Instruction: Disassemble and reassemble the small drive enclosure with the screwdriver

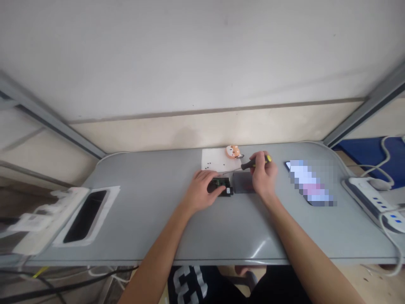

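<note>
Forearms (169,240) stretched over table (133,215). Board (228,191) held on table by left hand (200,191), gripped between thumb and fingers; screwdriver (247,165) clasped in right hand (264,175), fingers curled, shaft pointed toward board's far edge. Case (243,182) set right of board. Beyond, dark bits (208,164) scattered on sheet (215,155), charm (232,152) placed at corner.

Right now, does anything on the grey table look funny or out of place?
Maybe the round orange toy animal head: it looks playful on a white paper sheet with tiny dark bits, near a black-and-yellow screwdriver.
</note>
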Demonstrator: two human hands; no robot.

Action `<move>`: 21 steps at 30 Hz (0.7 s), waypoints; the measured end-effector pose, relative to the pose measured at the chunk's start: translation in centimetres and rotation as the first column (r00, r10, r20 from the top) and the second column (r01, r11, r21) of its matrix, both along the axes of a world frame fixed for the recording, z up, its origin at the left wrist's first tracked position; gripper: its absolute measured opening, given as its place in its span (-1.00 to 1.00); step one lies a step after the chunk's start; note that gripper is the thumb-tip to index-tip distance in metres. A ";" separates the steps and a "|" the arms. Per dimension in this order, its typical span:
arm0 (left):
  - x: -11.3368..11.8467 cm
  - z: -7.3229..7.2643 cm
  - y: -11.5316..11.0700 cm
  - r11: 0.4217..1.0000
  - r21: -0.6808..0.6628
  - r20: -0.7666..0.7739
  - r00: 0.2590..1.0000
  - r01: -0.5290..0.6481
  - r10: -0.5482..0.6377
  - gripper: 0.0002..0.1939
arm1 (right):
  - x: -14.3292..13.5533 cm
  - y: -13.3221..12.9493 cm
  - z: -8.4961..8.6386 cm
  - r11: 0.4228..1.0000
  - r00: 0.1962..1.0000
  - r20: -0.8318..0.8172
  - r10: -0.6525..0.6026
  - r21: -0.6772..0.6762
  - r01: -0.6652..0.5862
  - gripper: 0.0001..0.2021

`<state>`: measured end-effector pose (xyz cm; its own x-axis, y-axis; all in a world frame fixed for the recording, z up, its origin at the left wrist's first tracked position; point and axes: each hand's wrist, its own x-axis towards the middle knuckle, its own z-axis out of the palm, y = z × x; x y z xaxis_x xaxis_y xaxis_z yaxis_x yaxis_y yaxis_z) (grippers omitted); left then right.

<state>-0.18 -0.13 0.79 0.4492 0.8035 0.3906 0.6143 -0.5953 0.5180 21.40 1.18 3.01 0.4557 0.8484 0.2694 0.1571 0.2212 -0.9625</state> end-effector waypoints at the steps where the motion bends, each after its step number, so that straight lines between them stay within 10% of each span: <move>1: 0.0 -0.2 0.1 0.999 0.030 0.011 0.999 -0.033 0.033 -0.75 | -0.1 -0.1 0.2 1.000 1.000 -0.014 0.018 -0.010 -0.018 -0.52; 21: -0.2 -0.6 0.6 0.984 0.173 -0.044 0.998 -0.043 0.052 -0.79 | -0.4 -0.5 0.5 0.985 0.985 -0.035 0.169 -0.025 -0.170 -0.61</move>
